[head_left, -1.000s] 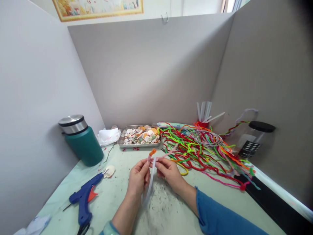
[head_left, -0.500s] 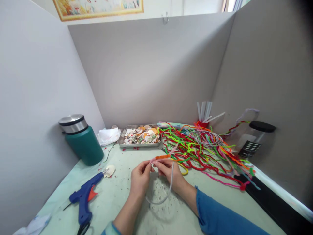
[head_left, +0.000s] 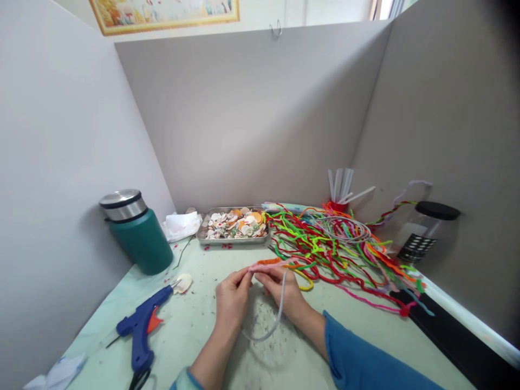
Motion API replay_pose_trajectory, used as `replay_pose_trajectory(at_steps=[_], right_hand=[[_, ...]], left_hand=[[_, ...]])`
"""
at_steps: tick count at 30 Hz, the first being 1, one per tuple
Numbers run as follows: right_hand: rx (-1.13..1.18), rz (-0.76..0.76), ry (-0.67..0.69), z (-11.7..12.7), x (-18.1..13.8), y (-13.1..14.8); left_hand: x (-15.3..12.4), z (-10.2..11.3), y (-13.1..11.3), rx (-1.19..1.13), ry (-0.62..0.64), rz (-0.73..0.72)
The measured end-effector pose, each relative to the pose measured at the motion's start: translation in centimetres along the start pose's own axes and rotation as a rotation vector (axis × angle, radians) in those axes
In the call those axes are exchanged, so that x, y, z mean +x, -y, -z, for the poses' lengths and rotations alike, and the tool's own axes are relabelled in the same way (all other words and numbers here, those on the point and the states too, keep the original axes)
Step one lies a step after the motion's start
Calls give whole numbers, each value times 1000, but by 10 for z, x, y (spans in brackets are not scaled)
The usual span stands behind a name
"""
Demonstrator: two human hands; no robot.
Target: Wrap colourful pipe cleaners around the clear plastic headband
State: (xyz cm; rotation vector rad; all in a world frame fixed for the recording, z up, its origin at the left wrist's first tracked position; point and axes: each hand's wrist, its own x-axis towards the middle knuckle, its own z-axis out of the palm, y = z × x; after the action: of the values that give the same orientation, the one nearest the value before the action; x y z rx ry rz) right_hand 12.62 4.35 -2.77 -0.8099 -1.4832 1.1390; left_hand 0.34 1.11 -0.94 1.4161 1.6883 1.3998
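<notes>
My left hand (head_left: 232, 298) is closed, thumb and fingers pinching one end of a pink pipe cleaner (head_left: 268, 265). An orange pipe cleaner (head_left: 268, 261) lies right beside the pink one, both stretching rightward above my right hand (head_left: 287, 292). The right fingers are curled, thumb near the forefinger, just right of the left fingertips; what they grip is hidden. A thin grey ring (head_left: 276, 325) hangs in a loop below both hands and passes over the right one. Its top part is covered by my fingers.
A blue glue gun (head_left: 142, 327) lies at left, its nozzle at a shell (head_left: 182, 283). Behind are a green flask (head_left: 140, 235) and a metal tray (head_left: 233, 242) of shells and buttons. Tangled pipe cleaners (head_left: 325, 249) spread at right, near a jar (head_left: 422, 235) and a red cup (head_left: 337, 206) of white sticks.
The pink pipe cleaner's free end has swung down to lie along the orange one. My right fingertips have moved slightly away from the left ones.
</notes>
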Motion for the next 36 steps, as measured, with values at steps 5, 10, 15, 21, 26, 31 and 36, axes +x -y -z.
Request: replay_pose_trajectory(at_steps=[5, 10, 15, 21, 26, 31, 36], right_hand=[[-13, -28, -51, -1, 0, -5], [53, -72, -67, -2, 3, -13], [28, -24, -68, -2, 4, -12], [27, -19, -99, -2, 3, -2], [2, -3, -76, -2, 2, -5], [18, -8, -60, -2, 1, -3], [68, -31, -55, -3, -1, 6]], left_hand=[[1, 0, 4, -37, 27, 40], [0, -2, 6, -72, 105, 64], [0, -4, 4, -46, 154, 24], [-1, -4, 4, 4, 101, -25], [0, -5, 4, -139, 142, 182], [1, -5, 1, -379, 218, 383], [1, -1, -2, -519, 264, 394]])
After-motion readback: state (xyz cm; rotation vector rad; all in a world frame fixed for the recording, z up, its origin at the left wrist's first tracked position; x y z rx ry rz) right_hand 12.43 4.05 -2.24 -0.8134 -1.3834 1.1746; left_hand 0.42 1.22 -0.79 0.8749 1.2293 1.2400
